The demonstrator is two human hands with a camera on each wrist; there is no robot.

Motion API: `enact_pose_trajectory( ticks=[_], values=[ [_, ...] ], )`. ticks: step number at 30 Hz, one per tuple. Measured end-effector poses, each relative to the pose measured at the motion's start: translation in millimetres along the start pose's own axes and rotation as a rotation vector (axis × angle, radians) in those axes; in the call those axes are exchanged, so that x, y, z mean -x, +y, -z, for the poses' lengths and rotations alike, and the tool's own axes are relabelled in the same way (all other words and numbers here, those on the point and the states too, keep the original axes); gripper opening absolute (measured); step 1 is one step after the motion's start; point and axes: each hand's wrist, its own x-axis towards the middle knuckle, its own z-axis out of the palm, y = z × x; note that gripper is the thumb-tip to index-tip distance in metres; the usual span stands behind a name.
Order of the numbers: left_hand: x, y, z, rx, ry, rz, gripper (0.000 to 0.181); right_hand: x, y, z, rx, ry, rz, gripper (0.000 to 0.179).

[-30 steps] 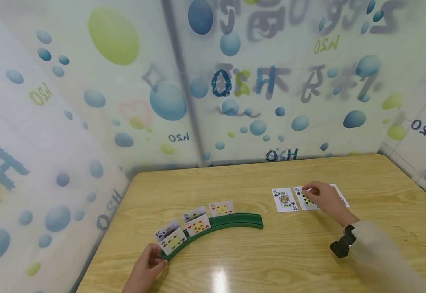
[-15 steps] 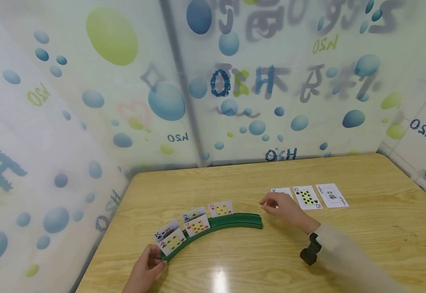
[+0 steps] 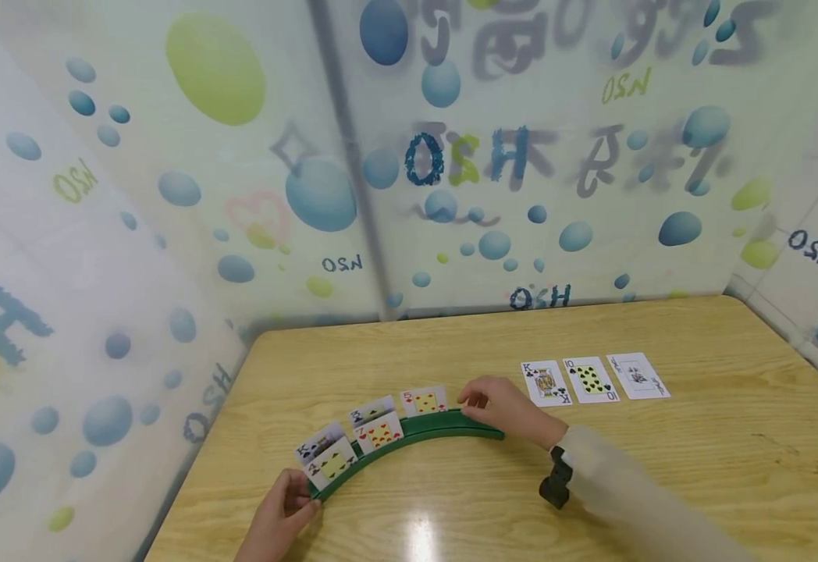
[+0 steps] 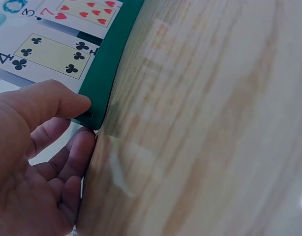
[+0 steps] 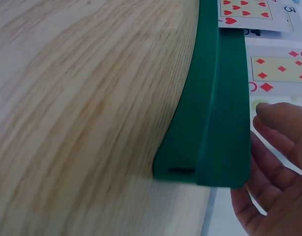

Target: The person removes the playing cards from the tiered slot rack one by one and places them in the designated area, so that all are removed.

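A curved green card holder lies on the table with playing cards standing in its two rows. My left hand grips its left end, thumb on top beside the four of clubs. The seven of hearts stands in the front row; a king, a three of clubs and the five of diamonds stand behind. My right hand, with loosely bent fingers and no card, is behind the holder's right part, thumb close to the five of diamonds.
On the wooden table, at the back right, a king of clubs, a ten of spades and a joker lie face up in a row. A printed wall panel rises behind the table's far edge.
My right hand has moved left from the ten of spades, past the king of clubs, to the card holder's right part. The left hand has stayed at the holder's left end.
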Motion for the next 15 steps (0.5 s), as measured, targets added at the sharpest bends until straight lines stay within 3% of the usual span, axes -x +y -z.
enact_pose_trajectory(
  ticks=[7,15],
  values=[
    [-0.4,0.7,0.0,0.001,0.001,0.026,0.032,-8.7,-8,-6,-0.042,-0.042,-0.043,0.012],
    [0.6,1.6,0.1,0.01,0.0,0.009,0.032,-15.4,-5,-12,-0.077,-0.041,-0.032,0.005]
  ],
)
